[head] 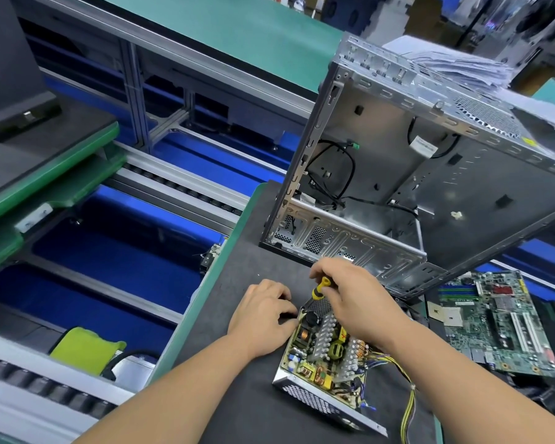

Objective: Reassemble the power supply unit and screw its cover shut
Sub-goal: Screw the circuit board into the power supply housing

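Both forearms reach in over the dark bench mat [257, 261] to the power supply unit [327, 363], which lies uncovered with its circuit board exposed, just in front of the empty computer case [398, 174]. Left hand [263, 312] curls its fingers against the unit's far left corner, apparently to steady it, though whether they pinch anything cannot be told; right hand [356, 299] grips a yellow-handled screwdriver [319, 288], tip down at the far end. No cover is identifiable, so reassembly appears early; a motherboard [500, 322] lies to the right.
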